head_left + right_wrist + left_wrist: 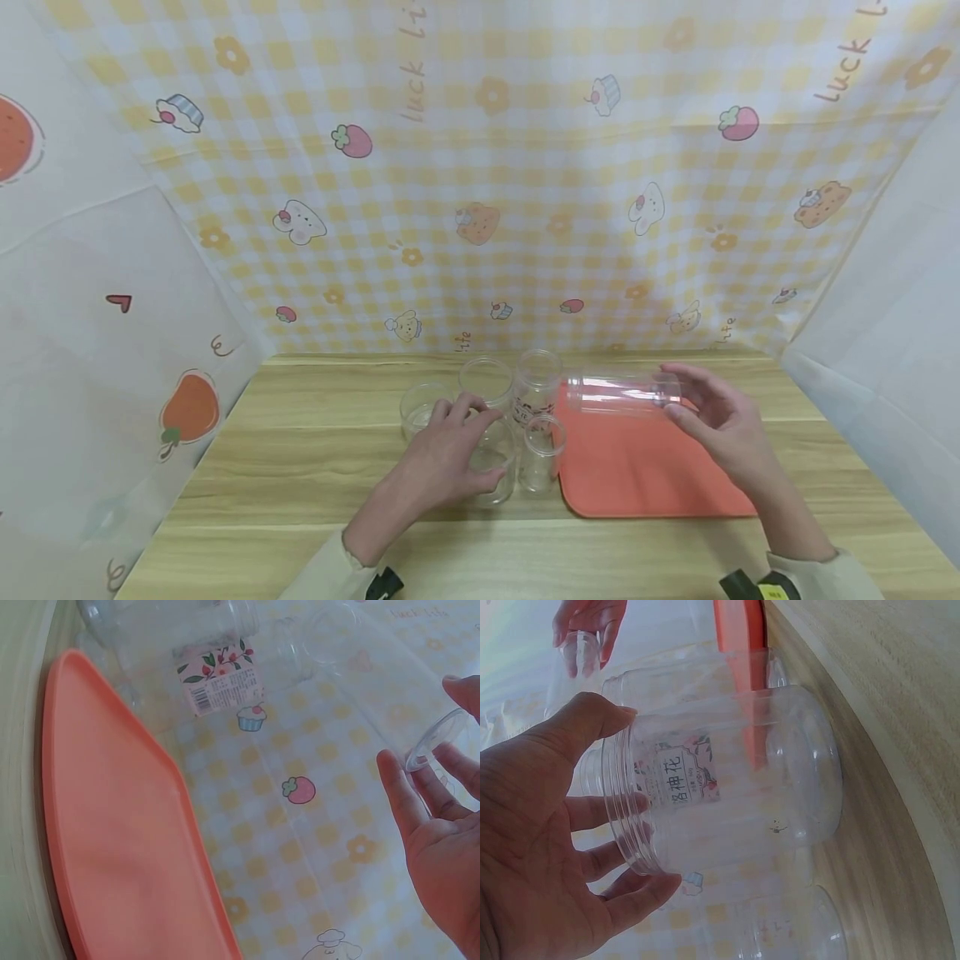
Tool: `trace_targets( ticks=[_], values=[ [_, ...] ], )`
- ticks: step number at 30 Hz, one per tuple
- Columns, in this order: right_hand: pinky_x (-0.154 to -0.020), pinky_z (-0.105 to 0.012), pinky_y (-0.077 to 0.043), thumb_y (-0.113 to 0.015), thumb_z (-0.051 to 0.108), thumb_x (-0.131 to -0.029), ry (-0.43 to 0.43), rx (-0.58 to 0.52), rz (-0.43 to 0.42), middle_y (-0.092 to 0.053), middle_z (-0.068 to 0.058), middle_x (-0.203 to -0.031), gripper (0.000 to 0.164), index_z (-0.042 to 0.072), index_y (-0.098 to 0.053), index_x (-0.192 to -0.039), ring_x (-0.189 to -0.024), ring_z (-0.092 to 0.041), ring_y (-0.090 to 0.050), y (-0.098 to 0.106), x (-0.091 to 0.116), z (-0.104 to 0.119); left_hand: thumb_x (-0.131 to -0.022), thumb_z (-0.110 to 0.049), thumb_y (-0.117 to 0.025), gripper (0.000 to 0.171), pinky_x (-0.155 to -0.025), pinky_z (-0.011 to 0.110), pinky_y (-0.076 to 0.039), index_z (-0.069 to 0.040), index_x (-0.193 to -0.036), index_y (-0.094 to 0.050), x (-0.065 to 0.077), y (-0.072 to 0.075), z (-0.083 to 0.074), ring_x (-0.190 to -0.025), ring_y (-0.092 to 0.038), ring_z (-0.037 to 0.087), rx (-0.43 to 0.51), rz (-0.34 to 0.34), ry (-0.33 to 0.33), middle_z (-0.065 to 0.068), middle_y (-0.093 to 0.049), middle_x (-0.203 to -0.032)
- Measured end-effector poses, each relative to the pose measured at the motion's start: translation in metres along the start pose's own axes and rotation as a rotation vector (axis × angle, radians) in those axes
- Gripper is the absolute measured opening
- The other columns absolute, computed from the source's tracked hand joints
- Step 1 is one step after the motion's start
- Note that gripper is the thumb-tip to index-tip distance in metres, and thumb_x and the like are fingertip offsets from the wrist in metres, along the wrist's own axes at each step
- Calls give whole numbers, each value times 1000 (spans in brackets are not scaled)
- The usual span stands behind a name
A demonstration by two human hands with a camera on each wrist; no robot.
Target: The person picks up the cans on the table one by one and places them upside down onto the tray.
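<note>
My left hand [447,458] grips the neck of a wide clear jar [742,832], thumb on one side of the rim and fingers on the other. This jar stands upright on the table. My right hand [723,417] holds a tall, narrow clear jar [618,394] by its base end. It lies sideways in the air above the red tray [637,492], its mouth pointing left. Between the hands stand a slim clear jar [537,471] and, behind it, a clear jar with a printed label [534,408]. The label [221,679] shows pink flowers in the right wrist view.
Another wide clear jar [486,375] stands behind my left hand, with a low clear container [418,408] to its left. The wooden table [300,467] ends against a yellow checked cloth [525,267] at the back. White cloths hang at both sides.
</note>
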State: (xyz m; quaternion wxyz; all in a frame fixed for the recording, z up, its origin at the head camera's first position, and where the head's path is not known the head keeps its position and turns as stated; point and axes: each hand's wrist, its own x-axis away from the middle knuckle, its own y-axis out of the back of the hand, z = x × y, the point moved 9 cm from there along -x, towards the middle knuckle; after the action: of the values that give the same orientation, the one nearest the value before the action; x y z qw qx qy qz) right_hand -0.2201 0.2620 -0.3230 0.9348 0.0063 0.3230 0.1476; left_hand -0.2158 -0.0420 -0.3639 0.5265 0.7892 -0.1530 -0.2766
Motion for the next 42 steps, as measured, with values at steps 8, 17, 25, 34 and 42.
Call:
trace_targets(
  ticks=[8,17,25,34,42],
  values=[
    [-90,-30,-56,-56,-31,-84,-24,53,-18,-61,-25,-127,53,-21,-45,-135,-115,-23,-63,3,0,-1,-84,-42,-80,65,-56,22,-42,-13,-138,-61,0,0,-1,-94,-45,24,-6,-14,-13,7,-50,-128],
    [-89,-30,-56,-56,-30,-86,-22,32,-18,-59,-29,-127,52,-23,-43,-135,-114,-24,-64,7,-1,1,-83,-43,-80,64,-56,22,-42,-13,-137,-62,-1,1,0,-94,-44,24,-16,-16,-12,7,-49,-128],
    [-89,-30,-56,-57,-29,-85,-47,84,-37,-62,-24,-127,52,-22,-45,-135,-114,-22,-64,13,2,-1,-84,-42,-80,63,-57,23,-43,-13,-136,-62,-1,1,0,-94,-45,24,-10,-20,-11,6,-49,-127],
    [-91,-32,-55,-54,-33,-84,-28,45,-28,-63,-22,-128,54,-21,-45,-136,-115,-24,-64,15,4,3,-83,-42,-80,65,-56,23,-43,-13,-139,-61,0,0,0,-95,-44,24,-3,-11,-6,5,-49,-128],
    [-90,-31,-55,-57,-30,-85,-74,106,-48,-58,-30,-128,53,-20,-46,-136,-114,-22,-64,24,7,0,-83,-43,-81,65,-56,22,-43,-13,-137,-62,0,0,0,-95,-44,24,-3,-6,-2,6,-49,-129]
  ],
)
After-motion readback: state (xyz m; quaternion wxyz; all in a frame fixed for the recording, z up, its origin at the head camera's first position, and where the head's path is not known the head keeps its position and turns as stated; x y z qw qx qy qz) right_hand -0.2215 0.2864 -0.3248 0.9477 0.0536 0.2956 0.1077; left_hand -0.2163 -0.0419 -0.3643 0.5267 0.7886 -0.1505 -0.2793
